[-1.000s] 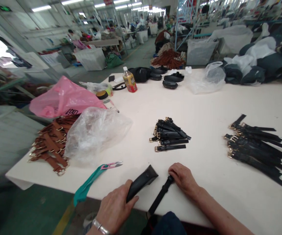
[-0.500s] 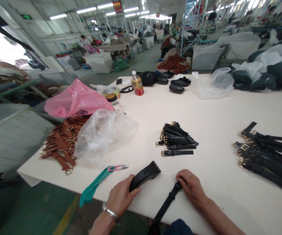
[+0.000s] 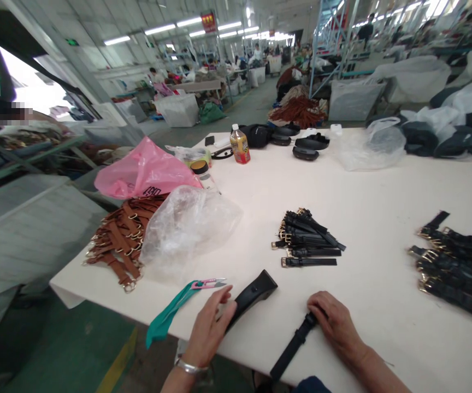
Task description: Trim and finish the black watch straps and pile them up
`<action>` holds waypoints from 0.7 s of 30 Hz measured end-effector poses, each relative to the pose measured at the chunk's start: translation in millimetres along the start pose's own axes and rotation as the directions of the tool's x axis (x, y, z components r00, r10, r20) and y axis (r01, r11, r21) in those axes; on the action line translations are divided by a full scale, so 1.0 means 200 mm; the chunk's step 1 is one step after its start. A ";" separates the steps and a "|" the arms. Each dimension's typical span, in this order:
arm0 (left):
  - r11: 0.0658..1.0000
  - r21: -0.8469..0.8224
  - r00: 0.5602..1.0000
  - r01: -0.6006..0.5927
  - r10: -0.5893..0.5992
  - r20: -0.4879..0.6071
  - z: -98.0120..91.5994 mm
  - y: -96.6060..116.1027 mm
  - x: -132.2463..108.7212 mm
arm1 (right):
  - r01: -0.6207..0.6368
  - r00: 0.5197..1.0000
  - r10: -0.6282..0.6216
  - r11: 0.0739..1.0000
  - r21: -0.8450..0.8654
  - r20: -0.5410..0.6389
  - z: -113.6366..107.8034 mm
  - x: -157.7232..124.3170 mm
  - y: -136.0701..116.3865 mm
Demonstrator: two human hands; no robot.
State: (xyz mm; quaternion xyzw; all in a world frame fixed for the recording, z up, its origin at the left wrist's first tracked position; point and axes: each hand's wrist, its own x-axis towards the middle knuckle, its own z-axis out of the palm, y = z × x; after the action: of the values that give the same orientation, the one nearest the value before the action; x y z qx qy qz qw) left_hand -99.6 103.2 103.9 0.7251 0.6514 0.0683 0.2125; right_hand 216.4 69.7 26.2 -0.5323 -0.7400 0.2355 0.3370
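Observation:
A black electric hair clipper (image 3: 255,297) lies on the white table near its front edge. Beside its lower end is my left hand (image 3: 213,326), fingers apart and lifted off the body. My right hand (image 3: 334,322) pinches one end of a black leather strap (image 3: 295,346), whose other end reaches over the table edge toward me. The buckle end is hidden under my fingers. Left of the clipper are pink-handled thread snips (image 3: 207,284) with a teal cloth strip (image 3: 170,316) tied on.
A small pile of black buckled straps (image 3: 310,237) lies mid-table, a larger one (image 3: 457,267) at the right. On the left are brown straps (image 3: 121,234), a clear plastic bag (image 3: 187,224) and a pink bag (image 3: 146,172). A drink bottle (image 3: 240,144) stands farther back.
My left hand has let go of the clipper, its fingers spreading and lifting away. My right hand still holds the strap. The whole view has shifted slightly.

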 end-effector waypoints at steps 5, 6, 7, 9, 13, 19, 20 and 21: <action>0.987 0.158 0.996 0.029 -0.015 -0.086 -0.06 -0.18 0.18 | -0.020 1.000 0.020 1.000 -0.011 -0.001 -0.01 0.02 -0.02; 0.981 0.190 0.997 0.033 -0.019 -0.074 -0.07 -0.20 0.20 | -0.026 1.000 0.026 1.000 -0.016 -0.003 -0.02 0.02 -0.03; 0.975 0.219 0.998 0.031 -0.017 -0.064 -0.06 -0.21 0.22 | -0.031 1.000 0.031 0.999 -0.019 -0.004 -0.02 0.02 -0.03; 0.964 0.264 0.999 0.022 -0.011 -0.042 -0.06 -0.22 0.24 | -0.037 0.999 0.037 0.999 -0.021 -0.009 -0.03 0.02 -0.03; 0.954 0.297 1.000 0.025 -0.026 -0.001 -0.12 -0.21 0.20 | -0.049 0.999 0.049 0.999 -0.009 -0.010 -0.05 0.03 -0.05; 0.983 0.179 0.999 0.044 -0.043 -0.010 -0.24 0.15 -0.02 | -0.065 0.998 0.064 0.998 0.013 0.012 -0.07 0.04 -0.05; 0.992 0.121 0.998 0.042 -0.048 0.040 -0.21 0.25 -0.06 | -0.067 0.998 0.066 0.998 0.012 0.015 -0.07 0.04 -0.05; 0.998 0.066 0.994 -0.018 0.010 0.110 -0.17 0.36 -0.10 | -0.067 0.998 0.067 0.998 0.011 0.017 -0.07 0.04 -0.05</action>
State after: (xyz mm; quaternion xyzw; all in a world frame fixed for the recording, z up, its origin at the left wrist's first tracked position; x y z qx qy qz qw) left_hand -50.0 86.4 167.3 0.7391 0.6355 0.0079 0.2231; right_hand 218.7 74.5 44.3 -0.5530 -0.7230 0.2554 0.3260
